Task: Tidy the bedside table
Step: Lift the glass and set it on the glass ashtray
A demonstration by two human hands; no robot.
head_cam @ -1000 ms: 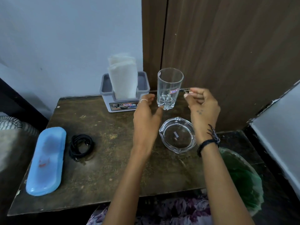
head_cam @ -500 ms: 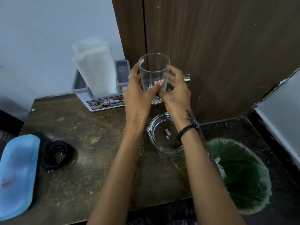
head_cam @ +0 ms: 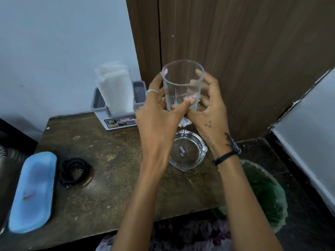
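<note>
A clear drinking glass [head_cam: 181, 82] with a small red sticker is held upright above the brown bedside table [head_cam: 116, 187]. My left hand [head_cam: 157, 116] grips it from the left, thumb across its lower front. My right hand [head_cam: 208, 109] wraps round it from the right and behind. Just under the glass, a clear glass ashtray [head_cam: 188, 153] sits on the table's right side.
A grey holder [head_cam: 117, 118] with white napkins [head_cam: 114, 87] stands at the table's back edge against the wall. A blue case [head_cam: 32, 192] and a coiled black cable [head_cam: 74, 171] lie at the left. A bin with a green liner [head_cam: 266, 194] stands on the floor at the right.
Both hands have closed round the glass and lifted it off the table, up and toward me. The view has shifted left a little.
</note>
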